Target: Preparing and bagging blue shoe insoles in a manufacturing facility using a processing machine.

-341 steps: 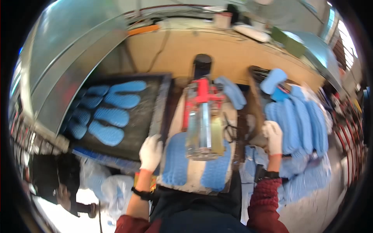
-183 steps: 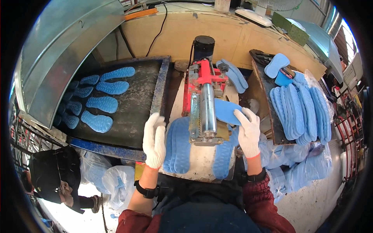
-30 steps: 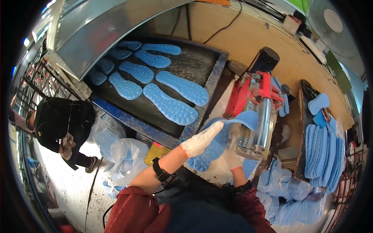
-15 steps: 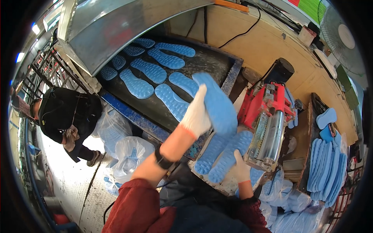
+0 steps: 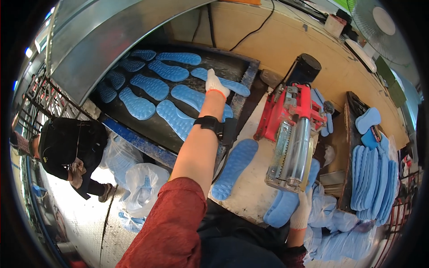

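Far left of the red metal machine with the long shiny roller point(image 5: 292, 129), a person in black clothing point(image 5: 71, 143) is bent over, and nearer to the machine sits a clear plastic bag with blue pieces inside point(image 5: 145, 183). Above that bag, also left of the machine, a grey sheet-metal hood point(image 5: 105, 40) overhangs a black flat bed with a worn blue rim point(image 5: 223, 67), where dimpled blue foot-shaped insoles point(image 5: 149, 87) lie spread out. Your white-gloved left hand point(image 5: 216, 84) lies across the middle of one blue insole point(image 5: 237, 86) on that bed, at the side toward the machine; its fingers are too hidden to tell whether they pinch or just press. Just left of the machine, a single dark-blue dimpled insole point(image 5: 234, 169) lies slantwise on the pale worktop point(image 5: 243, 203). Below the machine's near end, your white-gloved right hand point(image 5: 302, 212) is at the right side of a small blue insole stack point(image 5: 281, 207); you cannot be seen clearly enough there to tell how tight the grip is. Right of the machine, a dark board point(image 5: 345, 190) bears a leaning row of light-blue insoles point(image 5: 372, 178), with clear bags of blue pieces point(image 5: 342, 243) below.
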Action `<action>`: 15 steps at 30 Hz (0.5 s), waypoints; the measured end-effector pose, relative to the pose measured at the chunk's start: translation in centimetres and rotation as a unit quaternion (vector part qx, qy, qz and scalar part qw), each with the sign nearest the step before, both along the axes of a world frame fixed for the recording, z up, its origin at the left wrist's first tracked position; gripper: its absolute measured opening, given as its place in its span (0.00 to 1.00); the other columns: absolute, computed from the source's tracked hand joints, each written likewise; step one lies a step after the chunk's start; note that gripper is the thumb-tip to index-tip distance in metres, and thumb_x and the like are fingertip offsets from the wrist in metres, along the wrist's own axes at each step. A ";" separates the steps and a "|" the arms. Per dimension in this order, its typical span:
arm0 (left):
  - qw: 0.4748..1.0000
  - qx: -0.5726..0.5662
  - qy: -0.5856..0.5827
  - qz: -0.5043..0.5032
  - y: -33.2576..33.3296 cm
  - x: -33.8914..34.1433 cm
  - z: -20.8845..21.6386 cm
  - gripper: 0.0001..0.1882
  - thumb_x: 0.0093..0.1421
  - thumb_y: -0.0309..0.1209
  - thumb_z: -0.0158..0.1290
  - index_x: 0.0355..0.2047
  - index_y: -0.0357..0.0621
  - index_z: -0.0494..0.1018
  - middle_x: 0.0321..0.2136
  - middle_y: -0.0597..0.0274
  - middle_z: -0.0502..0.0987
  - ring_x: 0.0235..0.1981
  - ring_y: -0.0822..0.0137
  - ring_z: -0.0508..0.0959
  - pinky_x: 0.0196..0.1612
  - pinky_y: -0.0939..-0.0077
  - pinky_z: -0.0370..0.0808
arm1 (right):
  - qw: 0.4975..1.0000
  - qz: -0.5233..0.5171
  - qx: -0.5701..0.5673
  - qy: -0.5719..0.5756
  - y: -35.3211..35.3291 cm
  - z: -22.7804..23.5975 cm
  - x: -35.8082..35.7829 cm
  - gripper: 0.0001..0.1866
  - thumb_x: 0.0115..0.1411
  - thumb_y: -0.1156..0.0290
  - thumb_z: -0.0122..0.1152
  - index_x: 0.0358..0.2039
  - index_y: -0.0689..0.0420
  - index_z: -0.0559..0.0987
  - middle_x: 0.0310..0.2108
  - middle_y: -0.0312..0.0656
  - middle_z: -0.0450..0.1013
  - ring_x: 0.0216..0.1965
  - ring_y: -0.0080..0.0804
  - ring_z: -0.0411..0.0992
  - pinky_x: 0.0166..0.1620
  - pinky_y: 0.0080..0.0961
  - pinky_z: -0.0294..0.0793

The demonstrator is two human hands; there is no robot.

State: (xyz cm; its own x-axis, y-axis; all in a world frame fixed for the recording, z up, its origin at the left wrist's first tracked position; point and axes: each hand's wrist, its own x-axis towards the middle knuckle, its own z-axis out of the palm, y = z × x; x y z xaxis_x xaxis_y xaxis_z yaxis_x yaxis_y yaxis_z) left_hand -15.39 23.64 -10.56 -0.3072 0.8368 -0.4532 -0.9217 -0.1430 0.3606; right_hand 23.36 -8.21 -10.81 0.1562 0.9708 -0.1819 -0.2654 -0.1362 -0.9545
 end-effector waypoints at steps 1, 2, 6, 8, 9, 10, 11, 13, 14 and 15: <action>0.996 -0.031 0.081 0.000 -0.6 0.0 1.2 0.39 0.61 0.55 0.48 0.60 0.33 0.62 0.61 0.53 0.67 0.55 0.53 0.71 0.58 0.64 0.66 | 0.999 -0.022 0.038 -0.016 0.3 0.7 0.3 0.22 0.66 0.73 0.49 0.60 0.63 0.66 0.55 0.41 0.67 0.54 0.30 0.66 0.58 0.25 0.64; 0.971 -0.077 0.219 -0.052 -2.0 -0.2 2.5 0.42 0.59 0.56 0.49 0.59 0.27 0.62 0.59 0.47 0.68 0.54 0.51 0.71 0.58 0.65 0.65 | 0.998 -0.052 0.035 -0.031 0.7 1.4 0.8 0.24 0.66 0.74 0.48 0.62 0.63 0.65 0.56 0.41 0.67 0.56 0.32 0.65 0.59 0.27 0.63; 0.809 -0.132 0.571 0.044 -9.3 3.7 8.5 0.50 0.57 0.58 0.52 0.66 0.30 0.52 0.63 0.38 0.62 0.62 0.47 0.65 0.63 0.62 0.61 | 0.914 -0.102 0.156 -0.360 3.5 4.3 3.1 0.21 0.65 0.78 0.48 0.59 0.62 0.69 0.52 0.47 0.69 0.53 0.38 0.68 0.58 0.29 0.64; 0.845 -0.042 0.533 -0.018 -13.6 6.2 10.4 0.44 0.62 0.51 0.52 0.69 0.38 0.49 0.69 0.54 0.52 0.69 0.62 0.54 0.66 0.72 0.56 | 0.783 -0.113 0.269 -0.549 5.5 5.5 3.5 0.21 0.60 0.84 0.50 0.52 0.55 0.77 0.44 0.51 0.72 0.48 0.47 0.70 0.53 0.33 0.69; 0.867 0.064 0.494 0.009 -15.6 8.2 10.7 0.42 0.65 0.49 0.50 0.70 0.41 0.47 0.69 0.57 0.50 0.68 0.64 0.55 0.66 0.71 0.56 | 0.735 -0.082 0.298 -0.604 6.1 6.3 3.7 0.21 0.57 0.85 0.51 0.51 0.57 0.78 0.47 0.52 0.71 0.50 0.48 0.70 0.55 0.34 0.68; 0.875 0.096 0.474 -0.013 -16.9 9.3 11.3 0.39 0.67 0.48 0.48 0.70 0.44 0.47 0.68 0.59 0.52 0.66 0.65 0.57 0.67 0.67 0.57 | 0.706 -0.080 0.325 -0.624 6.9 6.5 3.2 0.23 0.53 0.86 0.54 0.49 0.54 0.79 0.47 0.52 0.71 0.49 0.48 0.70 0.54 0.35 0.69; 0.888 0.106 0.446 -0.041 -18.0 10.3 11.7 0.36 0.69 0.47 0.46 0.70 0.46 0.48 0.66 0.61 0.55 0.64 0.67 0.59 0.67 0.63 0.57 | 0.686 -0.085 0.357 -0.629 7.5 6.9 2.8 0.24 0.51 0.86 0.56 0.48 0.50 0.81 0.44 0.49 0.73 0.45 0.47 0.71 0.50 0.36 0.70; 0.896 0.172 0.403 -0.070 -19.9 12.6 11.8 0.31 0.71 0.44 0.42 0.69 0.48 0.49 0.65 0.58 0.56 0.64 0.65 0.60 0.68 0.61 0.55 | 0.696 -0.056 0.363 -0.617 8.0 7.6 1.8 0.24 0.50 0.85 0.58 0.48 0.51 0.80 0.45 0.48 0.73 0.45 0.47 0.70 0.50 0.36 0.70; 0.886 0.221 0.400 -0.085 -20.4 13.5 11.9 0.30 0.71 0.42 0.40 0.69 0.48 0.48 0.66 0.56 0.55 0.65 0.63 0.58 0.68 0.61 0.54 | 0.694 -0.056 0.372 -0.614 7.9 7.7 1.3 0.24 0.50 0.85 0.58 0.48 0.51 0.80 0.45 0.48 0.73 0.45 0.47 0.70 0.50 0.36 0.70; 0.889 0.228 0.383 -0.107 -20.7 14.3 11.8 0.29 0.72 0.41 0.37 0.70 0.48 0.47 0.67 0.54 0.54 0.67 0.61 0.57 0.69 0.61 0.53 | 0.703 -0.048 0.386 -0.596 7.7 7.8 0.8 0.23 0.51 0.84 0.58 0.48 0.53 0.79 0.44 0.49 0.73 0.44 0.47 0.71 0.49 0.36 0.71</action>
